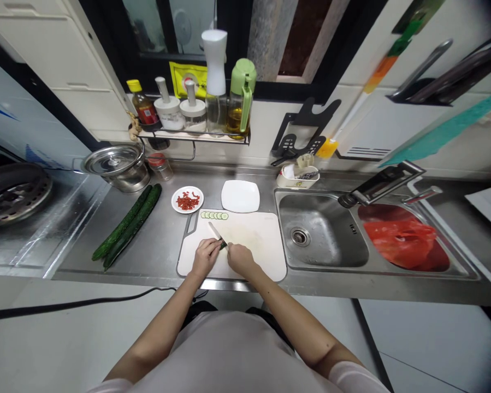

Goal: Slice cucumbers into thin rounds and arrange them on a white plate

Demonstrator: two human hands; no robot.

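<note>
Left hand [206, 255] is pinning the cucumber stub [223, 245]; right hand [239, 257] is gripping the knife [214, 231], blade pointing eleven o'clock.

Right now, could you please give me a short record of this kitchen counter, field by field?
Surface: white cutting board on a steel counter
Left hand: fingers on a cucumber stub
Right hand: seems to grip the knife, blade pointing away
Sliced: row of cucumber slices at the board's far edge
Beyond board: red chilli pieces on a round plate; empty white plate
Left of board: two whole cucumbers
Right of board: sink
</note>
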